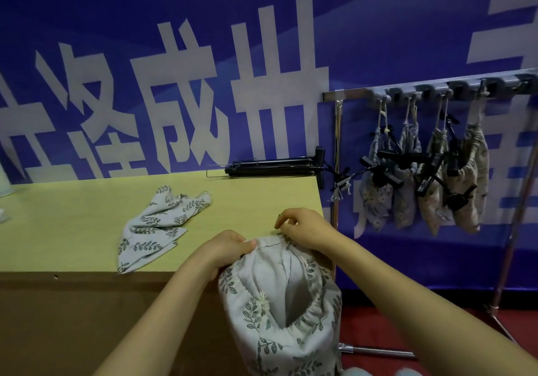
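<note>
Both the left hand [230, 247] and the right hand [302, 227] pinch the cloth bag [276, 317] at its rim; pulling evenly seems best.

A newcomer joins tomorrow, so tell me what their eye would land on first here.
First, the leaf-print bag at bottom centre, its top rim pinched by the left grip and right grip. Behind it, the blue banner with huge white characters fills the wall. At right, a rack carries several hanging bags.
</note>
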Demonstrator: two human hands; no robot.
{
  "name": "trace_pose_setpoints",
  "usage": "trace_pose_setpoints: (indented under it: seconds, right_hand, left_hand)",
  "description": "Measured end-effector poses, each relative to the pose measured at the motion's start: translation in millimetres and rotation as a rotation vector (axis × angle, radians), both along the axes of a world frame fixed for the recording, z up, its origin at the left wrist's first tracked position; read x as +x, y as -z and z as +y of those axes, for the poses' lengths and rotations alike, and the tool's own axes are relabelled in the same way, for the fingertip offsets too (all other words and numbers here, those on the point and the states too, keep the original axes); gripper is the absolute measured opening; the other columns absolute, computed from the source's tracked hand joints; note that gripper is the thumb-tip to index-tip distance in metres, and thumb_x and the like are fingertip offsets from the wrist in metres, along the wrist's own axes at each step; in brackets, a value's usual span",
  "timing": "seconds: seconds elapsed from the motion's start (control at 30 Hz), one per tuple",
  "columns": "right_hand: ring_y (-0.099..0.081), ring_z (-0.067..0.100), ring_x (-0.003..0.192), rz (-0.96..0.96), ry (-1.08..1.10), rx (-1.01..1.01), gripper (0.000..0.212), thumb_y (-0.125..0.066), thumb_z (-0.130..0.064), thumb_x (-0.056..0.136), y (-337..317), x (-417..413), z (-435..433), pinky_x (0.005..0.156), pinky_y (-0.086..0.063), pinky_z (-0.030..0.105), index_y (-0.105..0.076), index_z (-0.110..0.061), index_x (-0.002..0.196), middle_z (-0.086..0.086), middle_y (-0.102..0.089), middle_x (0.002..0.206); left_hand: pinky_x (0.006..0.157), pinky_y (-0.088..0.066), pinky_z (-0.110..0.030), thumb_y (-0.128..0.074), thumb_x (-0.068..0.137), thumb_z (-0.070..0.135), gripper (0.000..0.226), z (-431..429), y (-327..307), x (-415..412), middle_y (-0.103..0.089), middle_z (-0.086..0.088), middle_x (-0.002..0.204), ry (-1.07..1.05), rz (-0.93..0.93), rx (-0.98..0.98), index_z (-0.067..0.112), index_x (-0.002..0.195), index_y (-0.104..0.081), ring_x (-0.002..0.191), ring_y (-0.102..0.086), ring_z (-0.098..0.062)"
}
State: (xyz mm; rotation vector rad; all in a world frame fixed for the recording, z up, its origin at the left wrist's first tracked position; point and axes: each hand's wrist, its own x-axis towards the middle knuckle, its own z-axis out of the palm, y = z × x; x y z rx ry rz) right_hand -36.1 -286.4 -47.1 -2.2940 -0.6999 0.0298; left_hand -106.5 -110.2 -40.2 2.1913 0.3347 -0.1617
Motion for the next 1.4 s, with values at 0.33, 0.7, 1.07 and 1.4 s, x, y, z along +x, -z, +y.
trace_pose_setpoints:
  seconds: [0.33,0.7,1.07,1.4]
  right_hand:
    - [-0.056,0.013,0.089,-0.131,-0.087,-0.115,0.010,-0.062,-0.018,0.087,8,5,5,0.085,-0.053,0.038,-0.071,-0.021,0.091,-0.005,-0.061,0.094]
    - [-0.050,-0.001,0.074,-0.232,-0.259,0.232,0.003,-0.056,-0.019,0.094,-14,-31,-6,0.068,-0.040,0.014,-0.059,-0.020,0.094,-0.016,-0.054,0.083]
    - [-0.047,0.010,0.090,-0.484,-0.373,-0.155,0.015,-0.067,-0.025,0.085,-28,-51,-24,0.080,-0.037,0.023,-0.069,-0.012,0.093,-0.002,-0.058,0.094]
    - [-0.053,0.013,0.091,-0.338,-0.384,-0.073,0.018,-0.062,-0.023,0.089,-8,-39,-26,0.084,-0.044,0.028,-0.073,-0.013,0.100,-0.001,-0.060,0.093]
  left_hand:
    - [0.070,-0.050,-0.030,-0.056,0.092,0.030,0.036,-1,0,3,-0.069,-0.014,0.081,-0.006,0.020,0.004,-0.004,0.092,-0.068,0.071,-0.064,-0.024]
    - [0.070,-0.051,-0.033,-0.051,0.095,0.029,0.033,-10,-5,-4,-0.071,-0.014,0.081,0.030,-0.062,-0.173,0.002,0.088,-0.068,0.073,-0.066,-0.025]
    - [0.061,-0.041,-0.029,-0.050,0.095,0.028,0.030,-40,-27,-9,-0.053,-0.010,0.066,0.094,-0.370,-0.226,0.007,0.075,-0.058,0.064,-0.048,-0.019]
    - [0.057,-0.036,-0.029,-0.053,0.093,0.032,0.030,-35,-20,-4,-0.048,-0.010,0.062,0.082,-0.363,-0.209,0.007,0.076,-0.055,0.059,-0.042,-0.019]
